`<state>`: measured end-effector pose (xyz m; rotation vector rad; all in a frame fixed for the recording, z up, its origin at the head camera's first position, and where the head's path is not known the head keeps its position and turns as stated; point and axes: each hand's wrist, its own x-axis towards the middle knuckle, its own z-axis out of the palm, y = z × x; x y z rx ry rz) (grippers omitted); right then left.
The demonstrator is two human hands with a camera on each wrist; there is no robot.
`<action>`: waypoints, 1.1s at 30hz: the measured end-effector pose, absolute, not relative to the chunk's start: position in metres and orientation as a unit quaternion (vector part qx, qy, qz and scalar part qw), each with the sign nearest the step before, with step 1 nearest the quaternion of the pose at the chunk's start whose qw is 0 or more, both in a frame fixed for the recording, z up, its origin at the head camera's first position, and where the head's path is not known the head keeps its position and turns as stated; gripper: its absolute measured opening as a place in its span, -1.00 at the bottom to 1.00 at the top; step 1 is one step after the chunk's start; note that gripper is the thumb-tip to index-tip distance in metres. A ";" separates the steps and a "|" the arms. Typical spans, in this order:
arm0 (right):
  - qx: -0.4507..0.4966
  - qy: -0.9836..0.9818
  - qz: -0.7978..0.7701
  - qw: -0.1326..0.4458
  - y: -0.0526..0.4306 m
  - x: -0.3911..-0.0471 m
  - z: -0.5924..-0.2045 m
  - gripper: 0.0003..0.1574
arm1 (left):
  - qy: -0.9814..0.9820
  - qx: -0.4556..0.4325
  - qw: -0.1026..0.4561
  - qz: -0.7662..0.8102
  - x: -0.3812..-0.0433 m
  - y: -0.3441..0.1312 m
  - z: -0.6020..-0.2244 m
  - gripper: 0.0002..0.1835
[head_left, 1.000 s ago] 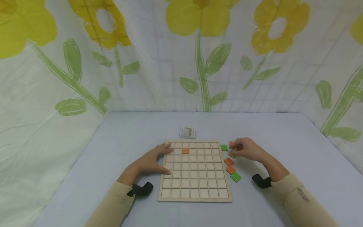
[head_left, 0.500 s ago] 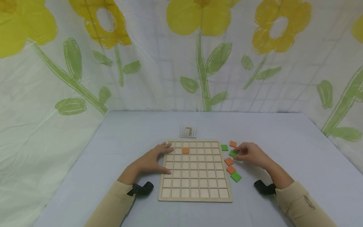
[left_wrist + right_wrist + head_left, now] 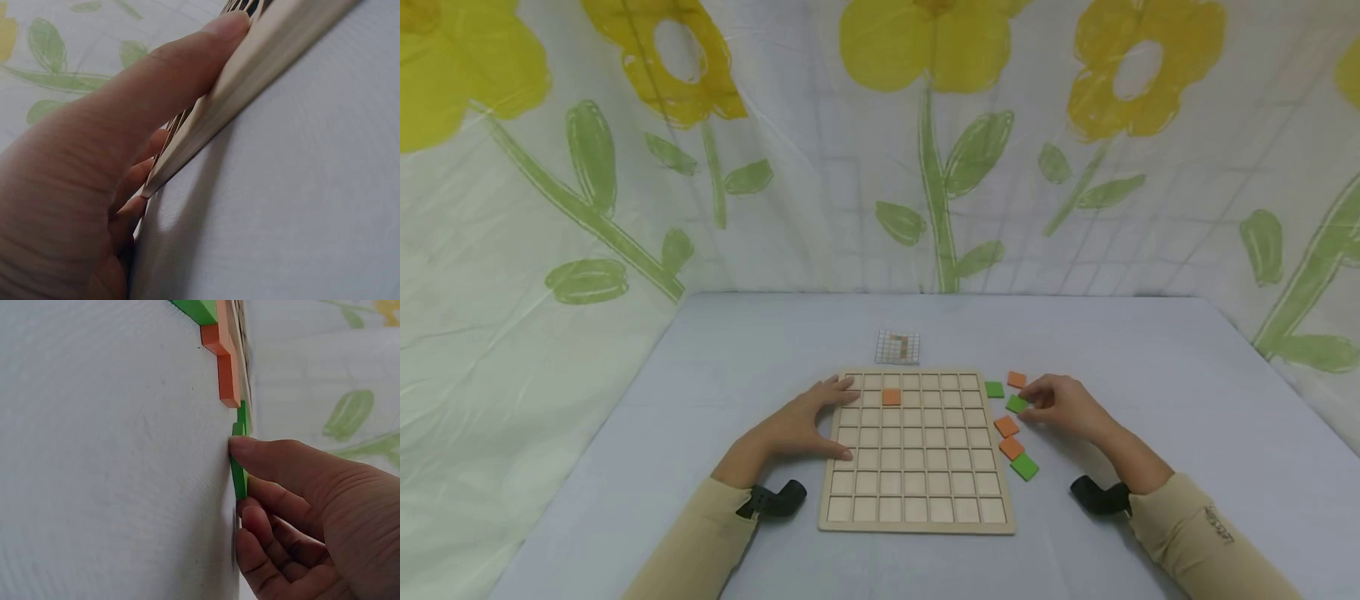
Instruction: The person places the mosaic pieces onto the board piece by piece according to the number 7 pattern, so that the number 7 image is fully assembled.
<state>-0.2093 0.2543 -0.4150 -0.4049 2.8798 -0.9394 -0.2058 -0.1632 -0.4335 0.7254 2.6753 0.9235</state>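
A wooden grid board [image 3: 917, 528] lies on the table with one orange tile [image 3: 891, 397] in a cell of its second row. My left hand [image 3: 801, 423] rests on the board's left edge, thumb and fingers spread; the left wrist view shows the thumb [image 3: 206, 47] lying over the rim. To the right of the board, my right hand [image 3: 1063, 407] pinches a green tile [image 3: 1017, 404] by its edges between thumb and fingers. In the right wrist view this green tile [image 3: 238, 472] stays at the tabletop, its far side partly hidden by the fingers.
Around the right hand lie more tiles: a green one [image 3: 994, 389] at the board's edge, an orange one [image 3: 1017, 380] behind, two orange [image 3: 1007, 427] and a green one [image 3: 1024, 467] nearer. A small printed grid card [image 3: 897, 347] lies behind the board. A flowered curtain hangs at the back.
My right hand has drawn slightly back toward me from the rear orange tile and now holds the green tile beside it. The left hand has stayed on the board.
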 end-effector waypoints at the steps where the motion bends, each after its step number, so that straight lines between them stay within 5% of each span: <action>1: -0.133 0.941 -0.307 0.043 0.254 -0.209 -0.415 -0.64 | 0.910 0.247 0.110 0.315 -0.206 -0.163 -0.433 -0.01; 33: -0.185 0.938 -0.289 0.059 0.246 -0.214 -0.387 -0.70 | 0.909 0.242 0.111 0.320 -0.206 -0.163 -0.434 0.00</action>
